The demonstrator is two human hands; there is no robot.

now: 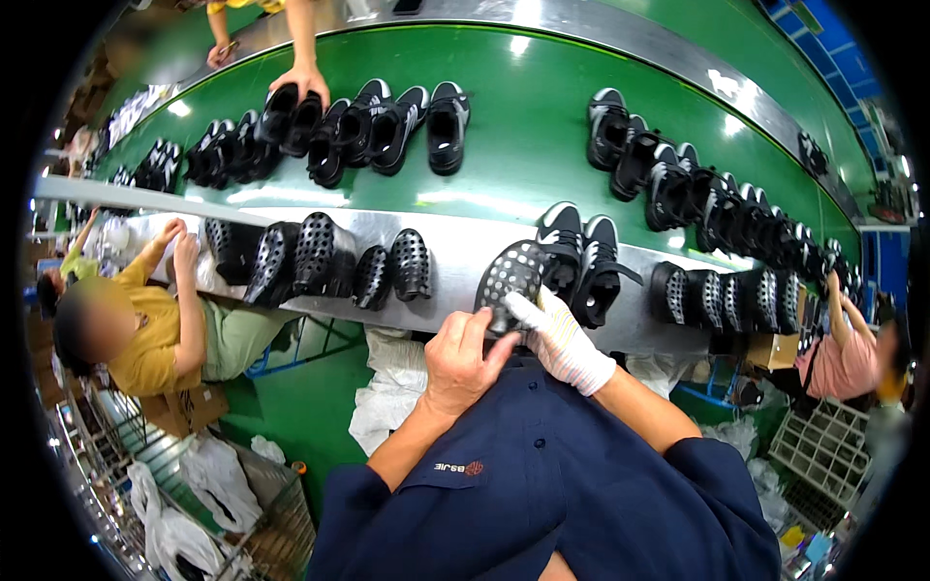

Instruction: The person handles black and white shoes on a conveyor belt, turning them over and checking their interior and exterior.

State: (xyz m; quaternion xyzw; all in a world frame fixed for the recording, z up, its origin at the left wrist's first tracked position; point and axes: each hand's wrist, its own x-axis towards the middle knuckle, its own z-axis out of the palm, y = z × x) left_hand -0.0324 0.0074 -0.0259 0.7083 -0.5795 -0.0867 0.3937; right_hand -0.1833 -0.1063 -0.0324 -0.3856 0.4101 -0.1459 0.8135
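In front of my chest I hold a black perforated shoe insert [513, 271], tilted, its rounded end pointing away from me. My bare left hand [460, 358] pinches its near end between thumb and fingers. My right hand [562, 339], in a white striped glove, grips the near right side. Just beyond, partly covered by the insert, stands a pair of black and white sneakers [599, 266] on the metal ledge [465, 232]. The undersides of my fingers are hidden.
More perforated inserts [315, 254] line the ledge at left, others [722, 295] at right. Rows of sneakers [387, 126] stand on the green belt [533, 116]. Across it another person's hand [302, 82] touches shoes. Seated people [155, 329] work on both sides. A metal bar [145, 198] crosses at left.
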